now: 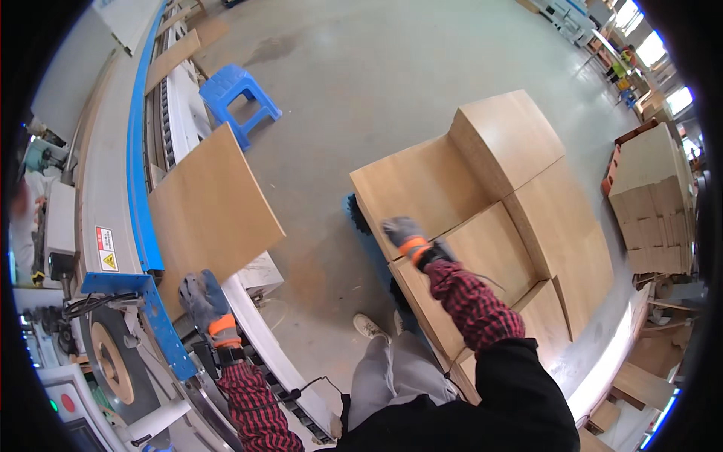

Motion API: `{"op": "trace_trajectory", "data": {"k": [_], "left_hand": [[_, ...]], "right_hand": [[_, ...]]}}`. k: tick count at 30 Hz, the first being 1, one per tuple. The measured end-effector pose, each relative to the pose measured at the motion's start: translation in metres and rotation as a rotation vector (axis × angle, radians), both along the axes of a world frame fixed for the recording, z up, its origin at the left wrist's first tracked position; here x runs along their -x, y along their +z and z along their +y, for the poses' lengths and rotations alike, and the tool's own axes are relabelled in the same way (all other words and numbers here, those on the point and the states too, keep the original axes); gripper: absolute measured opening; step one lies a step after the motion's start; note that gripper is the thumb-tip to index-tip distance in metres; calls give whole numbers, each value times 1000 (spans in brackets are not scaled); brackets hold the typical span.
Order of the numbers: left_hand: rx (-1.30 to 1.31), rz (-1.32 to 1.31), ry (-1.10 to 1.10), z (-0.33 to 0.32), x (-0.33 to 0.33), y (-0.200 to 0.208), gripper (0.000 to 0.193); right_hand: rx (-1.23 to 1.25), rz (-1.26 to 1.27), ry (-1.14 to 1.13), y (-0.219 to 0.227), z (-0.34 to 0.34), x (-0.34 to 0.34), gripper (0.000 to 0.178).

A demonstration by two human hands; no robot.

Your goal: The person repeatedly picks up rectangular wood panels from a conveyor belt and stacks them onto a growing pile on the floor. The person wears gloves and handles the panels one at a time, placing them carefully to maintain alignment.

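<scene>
My left hand (205, 303), in a grey glove with an orange cuff, rests on the near edge of a flat wooden panel (215, 207). Its fingers lie stretched along the surface. The panel sits on the roller conveyor beside the blue-edged machine, with one corner jutting over the floor. On my other side, my right hand (405, 235), gloved the same way, is over the near left part of a stack of wooden boards (489, 241). Motion blurs its fingers, and I cannot tell whether they touch a board.
A blue plastic stool (239, 102) stands beyond the panel, close to the conveyor (177, 113). At left runs the edge machine (113, 173), with a reel (113, 363) near me. Another pile of boards (654, 200) stands at far right. My shoes (369, 325) are between conveyor and stack.
</scene>
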State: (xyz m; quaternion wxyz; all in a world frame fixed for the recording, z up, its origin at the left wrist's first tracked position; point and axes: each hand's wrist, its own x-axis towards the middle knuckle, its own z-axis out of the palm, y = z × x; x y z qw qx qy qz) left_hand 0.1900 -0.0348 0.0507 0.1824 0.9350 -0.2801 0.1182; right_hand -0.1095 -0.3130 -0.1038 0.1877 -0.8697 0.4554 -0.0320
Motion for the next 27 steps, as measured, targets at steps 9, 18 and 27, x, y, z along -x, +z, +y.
{"op": "trace_trajectory", "data": {"k": [9,18,27], "left_hand": [[198,665,-498,-84,255,-147,43],[-359,1185,-784,-201,277,-261,48],[-21,829,-791,-156,286,-274,39]], "right_hand": [[-43,387,242,-94,-14,104,60],[51,112,276,-113,-12,113,50],[-68,347,368,-98,10,95,35]]}}
